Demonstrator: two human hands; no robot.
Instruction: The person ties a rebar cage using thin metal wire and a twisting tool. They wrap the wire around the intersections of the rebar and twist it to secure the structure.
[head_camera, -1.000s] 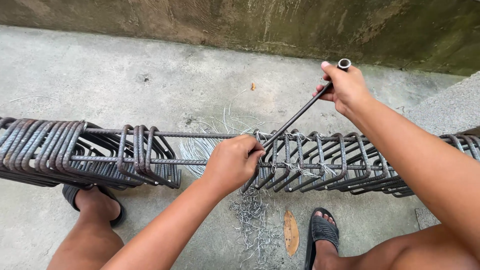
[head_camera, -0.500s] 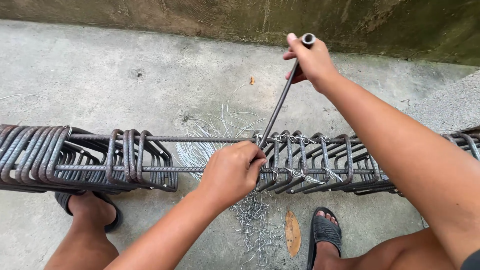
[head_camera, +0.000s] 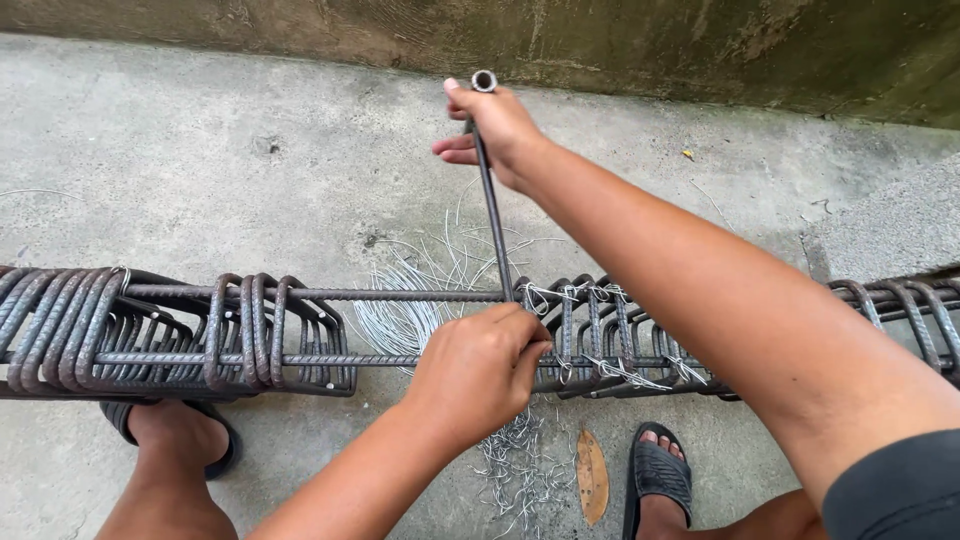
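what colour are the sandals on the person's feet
Black sandals, seen best in the head view, beneath the rusty brown rebar cage.

A rough grey concrete floor (head_camera: 200, 150) fills most of the view, stained and pitted in places. Along the top runs the foot of a weathered wall (head_camera: 650, 45), mottled brown and green. At the right, a coarser patch of paving (head_camera: 890, 235) adjoins the smoother slab. Even daylight falls with soft shadows.
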